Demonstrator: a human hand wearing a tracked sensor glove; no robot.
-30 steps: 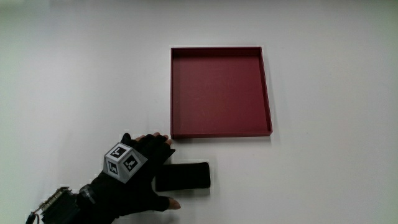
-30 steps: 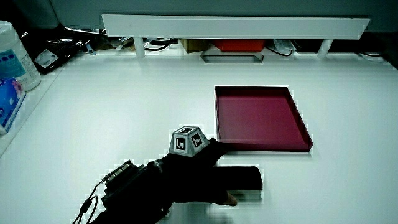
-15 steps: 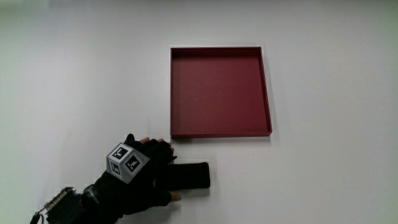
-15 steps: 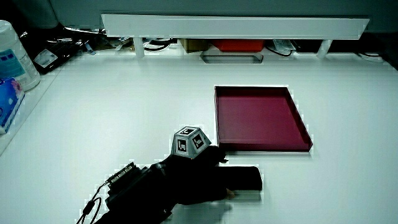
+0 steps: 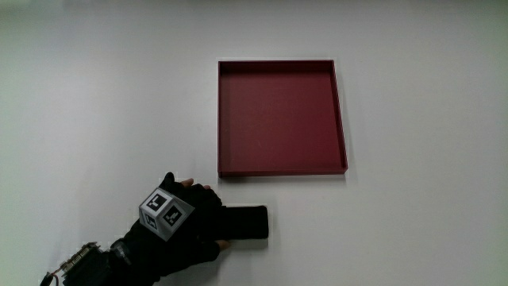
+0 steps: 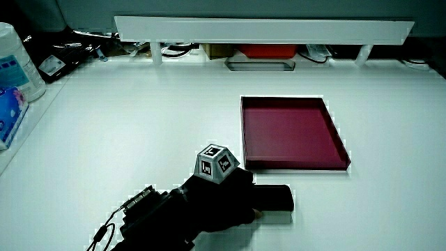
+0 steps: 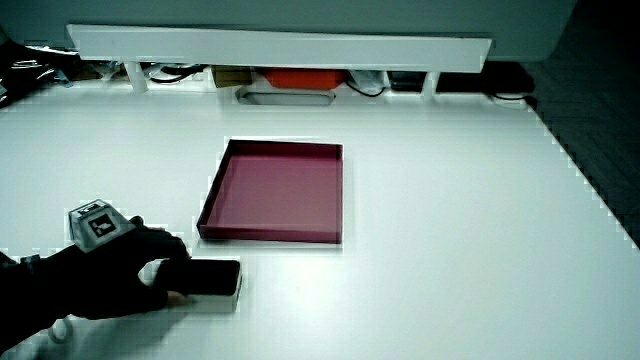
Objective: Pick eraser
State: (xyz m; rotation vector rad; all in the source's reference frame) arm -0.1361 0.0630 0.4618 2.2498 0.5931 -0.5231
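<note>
A black oblong eraser (image 5: 249, 223) lies flat on the white table, a little nearer to the person than the red square tray (image 5: 282, 171). The gloved hand (image 5: 194, 226) covers one end of it, fingers curled over the top and thumb against the edge nearer the person. The patterned cube (image 5: 166, 212) sits on the back of the hand. Both side views show the same grip on the eraser (image 6: 276, 198) (image 7: 216, 279), with the hand (image 6: 219, 201) (image 7: 140, 272) resting low on the table. The tray (image 6: 296, 166) (image 7: 270, 235) holds nothing.
A low white partition (image 6: 265, 28) runs along the table's edge farthest from the person, with cables and a red box (image 6: 265, 51) under it. A white bottle (image 6: 14, 63) and a blue packet (image 6: 10, 111) stand at the table's side edge.
The hand has slid farther onto the eraser and its fingers and thumb have closed around its end. The eraser and the tray have stayed in place.
</note>
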